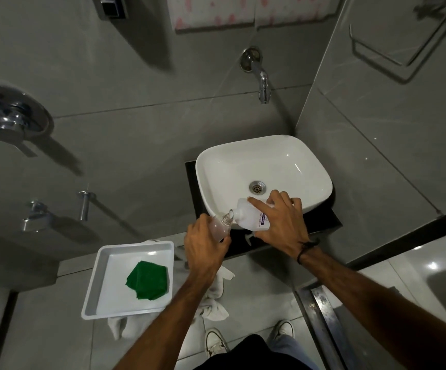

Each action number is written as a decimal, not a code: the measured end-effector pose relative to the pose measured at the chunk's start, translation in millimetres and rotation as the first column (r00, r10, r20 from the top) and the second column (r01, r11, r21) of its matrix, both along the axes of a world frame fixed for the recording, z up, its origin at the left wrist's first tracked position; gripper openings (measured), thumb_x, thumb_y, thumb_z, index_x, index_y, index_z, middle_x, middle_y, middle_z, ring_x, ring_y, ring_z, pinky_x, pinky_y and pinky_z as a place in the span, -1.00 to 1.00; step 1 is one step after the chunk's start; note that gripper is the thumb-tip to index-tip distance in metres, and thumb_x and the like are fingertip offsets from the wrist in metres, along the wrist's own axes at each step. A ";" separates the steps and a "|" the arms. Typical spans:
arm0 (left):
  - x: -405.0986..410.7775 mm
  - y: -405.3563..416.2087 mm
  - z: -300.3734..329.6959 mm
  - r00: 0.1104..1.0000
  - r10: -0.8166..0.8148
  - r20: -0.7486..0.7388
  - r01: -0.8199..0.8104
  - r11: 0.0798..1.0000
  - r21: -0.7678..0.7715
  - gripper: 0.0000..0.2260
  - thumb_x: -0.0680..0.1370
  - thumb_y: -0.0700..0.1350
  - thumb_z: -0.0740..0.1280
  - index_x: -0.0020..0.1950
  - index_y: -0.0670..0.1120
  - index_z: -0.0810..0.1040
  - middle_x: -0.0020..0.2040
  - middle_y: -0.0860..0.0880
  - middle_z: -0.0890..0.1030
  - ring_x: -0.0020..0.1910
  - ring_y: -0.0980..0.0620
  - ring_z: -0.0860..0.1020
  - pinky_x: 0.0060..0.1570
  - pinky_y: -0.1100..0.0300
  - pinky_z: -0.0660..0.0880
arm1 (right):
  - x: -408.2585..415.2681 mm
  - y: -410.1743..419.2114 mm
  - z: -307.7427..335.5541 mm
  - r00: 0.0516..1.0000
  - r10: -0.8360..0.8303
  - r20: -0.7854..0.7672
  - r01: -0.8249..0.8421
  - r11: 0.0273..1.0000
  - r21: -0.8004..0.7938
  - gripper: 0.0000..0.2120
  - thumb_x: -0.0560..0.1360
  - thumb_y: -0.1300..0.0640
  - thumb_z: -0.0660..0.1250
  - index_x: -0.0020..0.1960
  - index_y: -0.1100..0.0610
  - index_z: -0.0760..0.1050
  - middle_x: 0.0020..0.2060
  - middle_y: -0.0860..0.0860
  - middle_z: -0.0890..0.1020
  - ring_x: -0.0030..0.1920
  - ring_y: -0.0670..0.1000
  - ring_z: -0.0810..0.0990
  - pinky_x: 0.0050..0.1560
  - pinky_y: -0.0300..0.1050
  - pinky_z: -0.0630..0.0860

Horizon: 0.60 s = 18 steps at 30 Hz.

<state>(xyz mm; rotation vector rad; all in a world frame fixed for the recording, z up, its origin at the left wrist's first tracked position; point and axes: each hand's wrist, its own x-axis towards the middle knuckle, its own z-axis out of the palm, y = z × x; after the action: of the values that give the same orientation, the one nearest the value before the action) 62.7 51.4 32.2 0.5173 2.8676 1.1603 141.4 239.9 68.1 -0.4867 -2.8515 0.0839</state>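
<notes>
My left hand grips a small clear bottle with pinkish liquid, its open threaded neck pointing up and right. My right hand holds a larger white plastic bottle with a purple label, tipped on its side so that its mouth meets the small bottle's neck. Both bottles hang over the front left rim of the white basin. My forefinger lies stretched along the top of the white bottle.
A wall tap juts out above the basin, which sits on a black counter. A white tray holding a green scouring pad lies left, on a white cloth. A pump cap lies on the counter. Chrome fittings line the left wall.
</notes>
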 end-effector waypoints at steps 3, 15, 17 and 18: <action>-0.5 0.1 -0.4 1.000 0.000 -0.002 -0.001 1.000 -0.011 -0.52 0.27 0.02 0.62 0.05 -0.05 0.47 -0.04 -0.04 0.62 -0.04 -0.07 0.55 -0.05 -0.03 0.56 | -2.3 2.2 3.3 0.999 0.021 0.025 -0.022 0.999 0.040 -0.24 0.14 -0.17 0.55 0.33 -0.14 0.48 0.00 0.03 0.48 0.01 0.08 0.48 -0.04 0.03 0.35; 2.6 7.1 -1.8 1.000 0.009 -0.003 -0.009 1.000 0.004 -0.54 0.30 0.05 0.58 0.07 -0.08 0.49 -0.02 -0.06 0.63 -0.04 -0.06 0.55 -0.15 0.10 0.48 | -8.8 9.8 14.3 0.993 0.058 0.102 -0.069 0.992 0.105 -0.15 0.04 -0.16 0.61 0.32 -0.12 0.49 0.01 0.08 0.50 -0.01 0.10 0.47 -0.03 0.04 0.35; 2.8 8.5 -2.2 1.000 0.013 0.000 -0.013 1.000 0.014 -0.54 0.30 0.05 0.58 0.07 -0.08 0.49 -0.03 -0.06 0.64 -0.04 -0.06 0.55 -0.16 0.13 0.44 | -8.7 10.6 16.1 0.993 0.062 0.104 -0.074 0.991 0.108 -0.14 0.04 -0.16 0.63 0.32 -0.11 0.49 0.01 0.10 0.51 -0.02 0.11 0.49 -0.03 0.05 0.37; 2.7 9.2 -2.7 1.000 0.013 0.000 -0.013 1.000 0.018 -0.53 0.30 0.05 0.58 0.07 -0.08 0.49 -0.03 -0.06 0.64 -0.04 -0.05 0.55 -0.16 0.14 0.44 | -8.7 11.0 17.2 0.992 0.065 0.107 -0.077 0.991 0.112 -0.15 0.05 -0.15 0.63 0.32 -0.10 0.49 0.01 0.10 0.52 -0.01 0.12 0.50 -0.03 0.06 0.37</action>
<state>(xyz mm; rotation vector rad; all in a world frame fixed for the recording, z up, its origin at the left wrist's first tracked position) 65.4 60.5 29.6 0.4993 2.8675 1.1892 132.7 250.9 85.4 -0.3761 -2.9540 -0.0966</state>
